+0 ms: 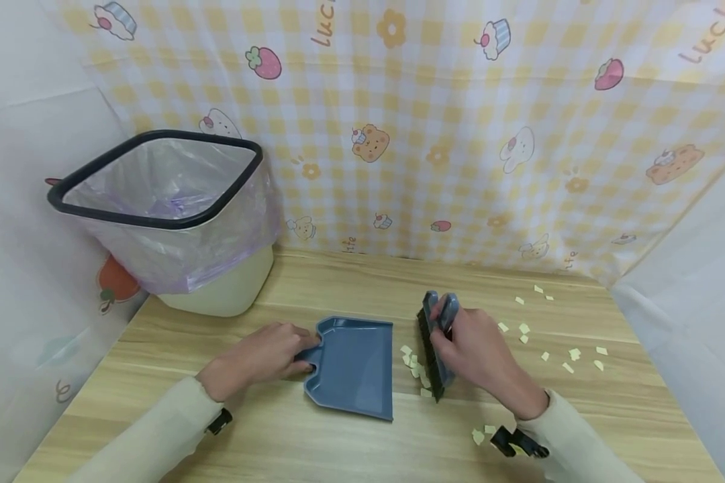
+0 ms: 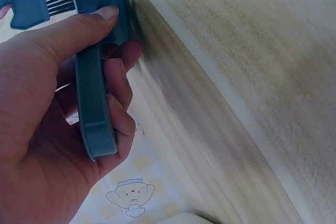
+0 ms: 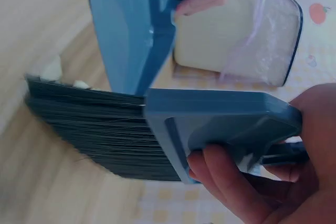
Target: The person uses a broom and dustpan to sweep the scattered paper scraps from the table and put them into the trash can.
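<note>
A blue dustpan (image 1: 355,365) lies flat on the wooden table, its straight lip facing right. My left hand (image 1: 272,359) grips its handle (image 2: 97,108), fingers curled beneath and thumb on top in the left wrist view. In my right hand (image 1: 474,349) is a blue hand brush (image 1: 446,362) with dark bristles (image 3: 100,129), standing on the table right of the dustpan. Several pale yellow paper scraps (image 1: 412,362) lie between the bristles and the dustpan's lip. No scraps show inside the pan.
More paper scraps (image 1: 574,353) are scattered on the table to the right, and a few (image 1: 478,437) lie near the right wrist. At the back left stands a bin (image 1: 217,295) with a black rim and translucent liner. A yellow checked cloth (image 1: 399,134) hangs behind the table.
</note>
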Demonstrator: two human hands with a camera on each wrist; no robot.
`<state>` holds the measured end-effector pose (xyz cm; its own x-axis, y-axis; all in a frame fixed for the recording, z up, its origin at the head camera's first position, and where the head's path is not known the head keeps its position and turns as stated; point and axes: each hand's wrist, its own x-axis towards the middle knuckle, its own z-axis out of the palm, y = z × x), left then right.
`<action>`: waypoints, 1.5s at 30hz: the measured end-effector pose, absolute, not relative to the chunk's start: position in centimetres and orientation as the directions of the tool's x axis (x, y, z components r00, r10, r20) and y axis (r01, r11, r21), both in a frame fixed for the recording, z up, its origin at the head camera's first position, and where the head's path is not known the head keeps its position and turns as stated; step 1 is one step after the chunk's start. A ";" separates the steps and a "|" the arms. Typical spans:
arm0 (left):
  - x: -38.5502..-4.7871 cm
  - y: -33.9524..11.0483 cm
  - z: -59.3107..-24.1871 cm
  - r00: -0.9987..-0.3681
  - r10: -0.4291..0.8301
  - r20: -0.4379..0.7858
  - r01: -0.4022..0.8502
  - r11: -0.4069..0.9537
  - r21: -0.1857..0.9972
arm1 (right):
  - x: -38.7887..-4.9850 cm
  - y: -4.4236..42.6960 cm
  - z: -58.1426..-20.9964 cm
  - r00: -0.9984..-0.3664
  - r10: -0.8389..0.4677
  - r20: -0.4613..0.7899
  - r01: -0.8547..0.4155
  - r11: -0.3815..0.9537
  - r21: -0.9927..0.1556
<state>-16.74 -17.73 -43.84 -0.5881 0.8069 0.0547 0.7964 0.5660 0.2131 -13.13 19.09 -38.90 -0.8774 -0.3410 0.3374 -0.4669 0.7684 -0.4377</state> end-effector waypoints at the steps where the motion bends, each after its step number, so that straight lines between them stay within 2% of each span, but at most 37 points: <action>1: -16.7 -17.8 -43.9 -0.588 0.807 0.054 0.796 0.566 0.214 | -13.1 19.2 -38.7 -0.881 -0.345 0.324 -0.463 0.769 -0.440; 10: -16.6 -17.8 -44.0 -0.582 0.811 0.057 0.801 0.560 0.212 | -12.0 20.5 -38.0 -0.892 -0.383 0.241 -0.450 0.810 -0.376; 28: -16.8 -17.6 -43.8 -0.597 0.801 0.036 0.786 0.575 0.230 | -12.1 18.1 -40.2 -0.810 -0.488 0.325 -0.587 0.664 -0.463; 45: -16.9 -17.6 -43.9 -0.591 0.805 0.046 0.791 0.568 0.228 | -13.2 13.8 -40.2 -0.799 -0.509 0.321 -0.595 0.590 -0.545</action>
